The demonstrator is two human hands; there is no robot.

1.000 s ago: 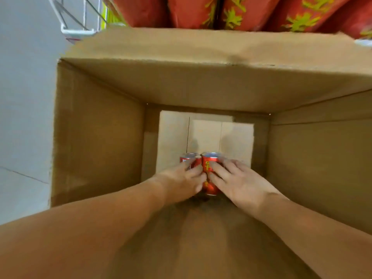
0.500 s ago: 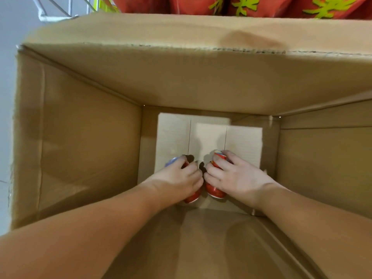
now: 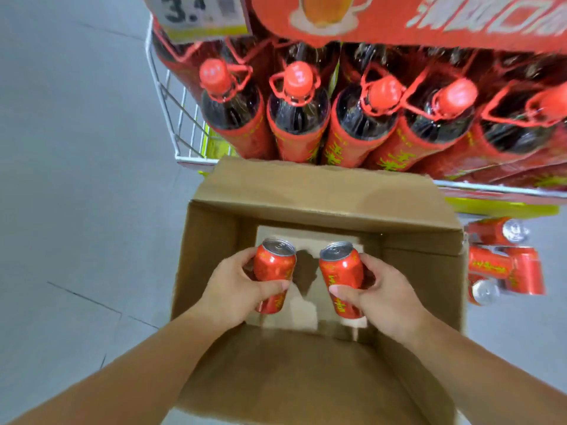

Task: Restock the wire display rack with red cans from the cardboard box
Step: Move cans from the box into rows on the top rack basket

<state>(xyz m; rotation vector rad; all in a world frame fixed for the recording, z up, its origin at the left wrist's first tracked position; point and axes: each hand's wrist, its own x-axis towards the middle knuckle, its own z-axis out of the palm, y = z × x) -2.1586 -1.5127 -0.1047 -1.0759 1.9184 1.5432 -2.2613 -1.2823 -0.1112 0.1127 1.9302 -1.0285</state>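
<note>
I hold two red cans upright above the open cardboard box [image 3: 214, 240]. My left hand [image 3: 236, 289] grips one red can [image 3: 274, 268] with a silver top. The other red can [image 3: 342, 271] sits in my right hand [image 3: 380, 296]. The two cans are apart, side by side, over the box's pale bottom, where no further cans show. Behind the box stands the white wire display rack [image 3: 181, 124], its lower edge just beyond the box's far flap.
Several large dark bottles [image 3: 294, 108] with red caps and red labels fill the rack. A price sign [image 3: 199, 13] and a red banner [image 3: 429, 16] hang above them. More red cans [image 3: 503, 265] lie on the grey floor at the right of the box.
Both hands have risen from the bottom of the box, each lifting a can. My head has pulled back, so the rack and bottles have come into view.
</note>
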